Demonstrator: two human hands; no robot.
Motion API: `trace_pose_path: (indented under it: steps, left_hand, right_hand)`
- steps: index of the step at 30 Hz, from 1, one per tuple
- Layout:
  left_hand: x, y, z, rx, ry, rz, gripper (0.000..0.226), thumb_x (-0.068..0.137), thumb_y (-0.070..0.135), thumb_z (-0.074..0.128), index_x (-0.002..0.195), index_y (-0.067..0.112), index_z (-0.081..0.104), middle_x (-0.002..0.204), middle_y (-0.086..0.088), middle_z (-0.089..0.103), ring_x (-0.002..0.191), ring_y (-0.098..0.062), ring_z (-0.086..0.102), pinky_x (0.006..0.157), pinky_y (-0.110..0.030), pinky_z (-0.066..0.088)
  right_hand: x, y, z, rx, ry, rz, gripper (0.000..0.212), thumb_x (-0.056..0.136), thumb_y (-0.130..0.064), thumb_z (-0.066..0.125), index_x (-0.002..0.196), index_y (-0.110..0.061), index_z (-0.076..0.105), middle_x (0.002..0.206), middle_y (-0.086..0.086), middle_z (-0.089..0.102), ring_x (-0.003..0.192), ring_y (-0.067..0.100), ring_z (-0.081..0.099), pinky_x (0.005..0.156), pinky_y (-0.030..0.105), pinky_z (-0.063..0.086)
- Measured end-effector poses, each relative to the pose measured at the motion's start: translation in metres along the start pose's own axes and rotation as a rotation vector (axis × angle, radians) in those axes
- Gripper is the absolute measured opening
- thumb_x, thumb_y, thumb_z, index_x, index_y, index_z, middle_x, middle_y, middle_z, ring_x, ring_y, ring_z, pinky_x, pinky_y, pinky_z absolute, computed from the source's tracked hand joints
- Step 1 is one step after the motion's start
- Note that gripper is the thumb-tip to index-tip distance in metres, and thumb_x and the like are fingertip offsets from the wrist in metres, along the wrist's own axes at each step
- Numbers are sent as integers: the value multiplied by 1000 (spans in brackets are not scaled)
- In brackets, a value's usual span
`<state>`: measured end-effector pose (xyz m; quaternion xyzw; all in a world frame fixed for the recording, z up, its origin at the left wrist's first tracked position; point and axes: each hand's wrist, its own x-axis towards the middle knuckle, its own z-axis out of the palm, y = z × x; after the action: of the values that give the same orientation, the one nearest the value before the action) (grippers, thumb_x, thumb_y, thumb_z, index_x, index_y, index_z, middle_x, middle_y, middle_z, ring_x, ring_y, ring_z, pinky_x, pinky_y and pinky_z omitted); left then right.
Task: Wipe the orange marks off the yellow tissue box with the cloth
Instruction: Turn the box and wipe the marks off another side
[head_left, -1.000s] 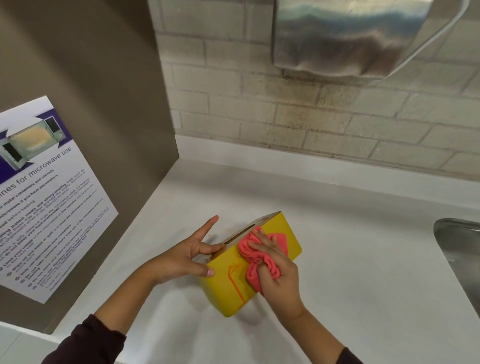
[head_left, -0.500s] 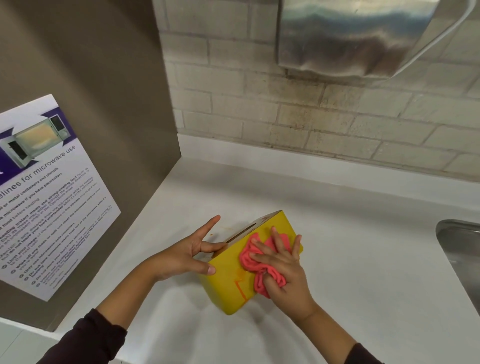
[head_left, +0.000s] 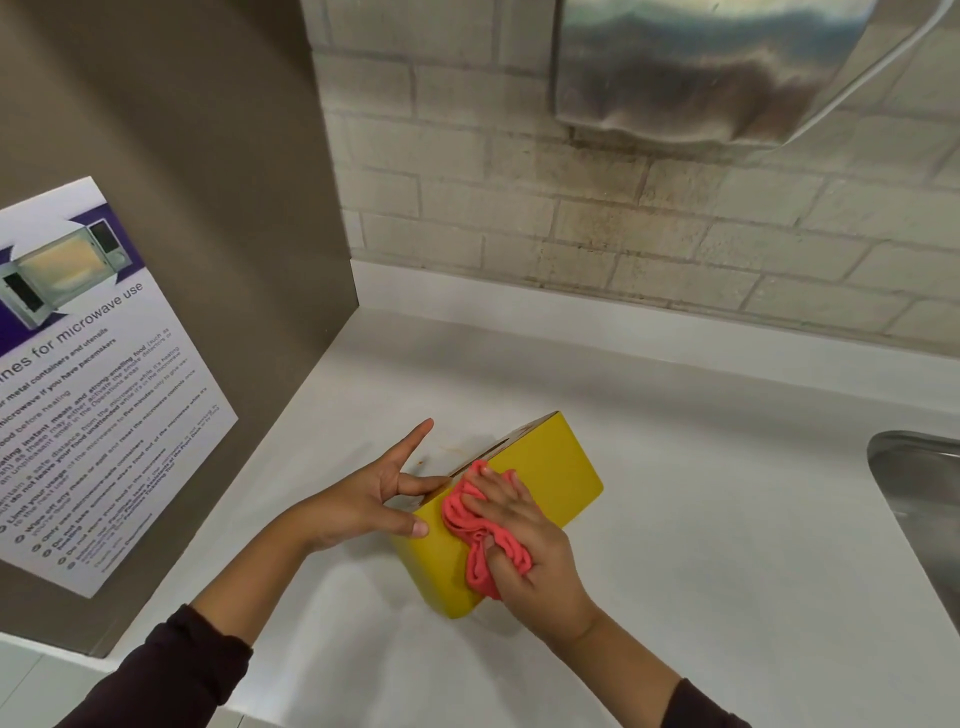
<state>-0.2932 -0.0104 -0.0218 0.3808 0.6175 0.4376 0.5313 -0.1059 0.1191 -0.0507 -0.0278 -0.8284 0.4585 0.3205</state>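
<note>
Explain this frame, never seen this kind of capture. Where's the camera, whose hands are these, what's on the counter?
There is no robot here. A person wears one wide-angle camera on the head, looking forward and down, so both arms come in from the bottom edge. The left hand steadies the yellow tissue box, thumb on its yellow face and a finger on top. The right hand presses a bunched pink cloth against that face. The box sits on a white counter. A metal sink shows at the right edge, a microwave-use poster hangs on the left, and a steel dispenser hangs on the brick wall.
</note>
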Motion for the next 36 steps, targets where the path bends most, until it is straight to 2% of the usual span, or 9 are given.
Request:
trace_pose_path:
  steps: [2, 7, 12, 15, 20, 29, 32, 34, 36]
  left_hand:
    - [0, -2, -2, -5, 2, -9, 109, 74, -2, 70, 140, 48, -3, 125, 0, 64, 124, -14, 52, 96, -10, 38]
    - [2, -2, -8, -4, 32, -17, 109, 74, 2, 70, 143, 43, -2, 127, -2, 63, 123, -16, 54, 114, -35, 24]
    - [3, -4, -9, -42, 39, -25, 109, 70, 5, 70, 143, 42, -2, 126, -2, 63, 117, -15, 58, 115, -43, 26]
    - [4, -7, -10, -48, 45, -32, 115, 67, 12, 76, 145, 39, -4, 125, -1, 63, 129, -18, 47, 117, -47, 20]
    - [4, -7, -11, -60, 20, -25, 132, 53, 37, 89, 145, 37, -6, 126, 0, 63, 130, -17, 46, 117, -48, 19]
    - [2, -6, -12, -53, 51, -24, 133, 50, 40, 90, 145, 39, -3, 121, 0, 66, 124, -12, 53, 115, -44, 25]
    - [-2, -6, -14, -49, 59, -37, 133, 48, 40, 91, 145, 41, -1, 121, -1, 66, 121, -12, 55, 114, -45, 26]
    - [-2, -6, -15, -41, 64, -41, 133, 48, 40, 91, 145, 41, -1, 120, 0, 67, 120, -12, 56, 114, -44, 27]
    - [-3, -5, -15, -28, 67, -46, 133, 48, 40, 91, 145, 41, -1, 120, 0, 67, 120, -11, 55, 113, -42, 27]
  right_hand:
    - [0, 0, -1, -20, -93, -57, 47, 79, -4, 51, 126, -9, 57, 140, 2, 50, 136, 21, 39, 117, 41, 19]
    - [5, 2, -10, -84, -246, -113, 43, 75, -5, 52, 116, -4, 65, 134, 8, 56, 134, 19, 43, 116, 43, 23]
    - [-5, 3, -14, -93, -272, -156, 40, 74, -4, 57, 113, -8, 66, 131, 6, 58, 131, 19, 46, 113, 45, 28]
    - [-19, 5, -17, -97, -273, -173, 39, 75, -3, 63, 112, -11, 66, 132, 4, 58, 130, 19, 47, 112, 46, 31]
    - [-39, 8, -20, -142, -283, -170, 38, 75, -1, 71, 112, -10, 66, 133, 4, 58, 131, 19, 47, 109, 46, 35]
    - [-67, 7, -29, -301, -271, -238, 28, 89, -18, 61, 113, -6, 68, 133, 8, 57, 129, 22, 48, 111, 35, 34]
    - [-81, 7, -31, -113, -116, 50, 35, 77, -6, 59, 109, -16, 71, 125, -1, 65, 122, 16, 56, 104, 29, 41]
    - [-80, 5, -32, 246, 153, 445, 37, 77, -3, 51, 97, -22, 76, 113, -4, 71, 113, 15, 62, 97, 27, 47]
    - [-70, 14, -40, 374, 435, 720, 32, 79, -11, 48, 91, -21, 77, 101, 2, 75, 100, 18, 69, 89, 31, 54]
